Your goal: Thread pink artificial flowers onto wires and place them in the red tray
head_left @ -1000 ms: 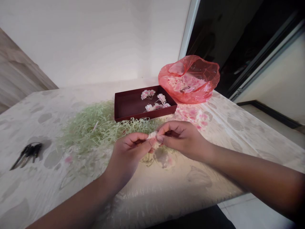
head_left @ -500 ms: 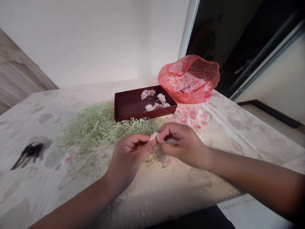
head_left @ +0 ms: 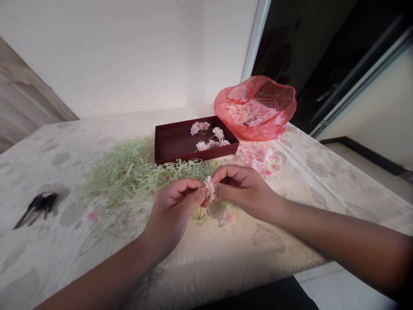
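On the near side, the left hand [head_left: 171, 211] and right hand [head_left: 251, 191] meet, both pinching one pale flower [head_left: 210, 188] above the leaf-patterned tablecloth [head_left: 232, 249]. Keys [head_left: 41, 202] lie at left. Beyond, pale green strands [head_left: 125, 170] spread before a maroon box [head_left: 196, 154]. Farther right sits a red bag [head_left: 267, 135]; behind rise a white wall [head_left: 129, 56] and dark opening [head_left: 290, 47].

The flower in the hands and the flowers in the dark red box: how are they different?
The held flower is between the left hand and right hand; the box flowers lie in the dark red box. The held flower looks mostly cream-white; the box flowers show clear pink. Both have ruffled petals.
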### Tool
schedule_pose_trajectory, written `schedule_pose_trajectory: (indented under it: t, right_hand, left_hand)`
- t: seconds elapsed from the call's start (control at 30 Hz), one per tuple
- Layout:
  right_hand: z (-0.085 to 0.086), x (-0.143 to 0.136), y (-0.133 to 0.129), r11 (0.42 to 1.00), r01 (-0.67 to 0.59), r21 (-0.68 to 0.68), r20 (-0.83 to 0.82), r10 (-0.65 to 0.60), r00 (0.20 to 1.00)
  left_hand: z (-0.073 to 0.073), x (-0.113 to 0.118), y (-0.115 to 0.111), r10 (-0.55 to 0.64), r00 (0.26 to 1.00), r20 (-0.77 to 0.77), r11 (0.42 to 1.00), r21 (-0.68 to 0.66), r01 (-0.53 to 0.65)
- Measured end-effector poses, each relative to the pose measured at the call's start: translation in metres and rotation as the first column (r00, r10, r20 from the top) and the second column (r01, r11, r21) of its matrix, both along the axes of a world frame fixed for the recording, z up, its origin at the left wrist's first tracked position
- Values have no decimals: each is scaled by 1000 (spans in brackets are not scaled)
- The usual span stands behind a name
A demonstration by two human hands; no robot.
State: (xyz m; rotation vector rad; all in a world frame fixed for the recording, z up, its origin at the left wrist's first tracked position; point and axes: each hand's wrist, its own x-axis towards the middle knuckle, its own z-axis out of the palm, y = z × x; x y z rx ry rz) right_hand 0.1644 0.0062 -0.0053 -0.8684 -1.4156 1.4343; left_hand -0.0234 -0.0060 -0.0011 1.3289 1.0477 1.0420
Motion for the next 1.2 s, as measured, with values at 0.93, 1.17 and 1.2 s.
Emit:
schedule_pose_trajectory:
  t: [0.93, 1.17, 1.2]
  right_hand:
    - [-3, 3, 4, 983, -129, -130, -66, 121, 990]
    - [0, 5, 6, 984, -126, -127, -14, 125, 992]
    - [1, 5, 6, 984, -120, -132, -8, 120, 993]
  left_hand:
    - [-14, -5, -2, 250, 882, -400, 841, 541, 7]
    - [-13, -4, -1, 236, 889, -392, 845, 535, 11]
    - [-13, -4, -1, 234, 889, -394, 845, 535, 14]
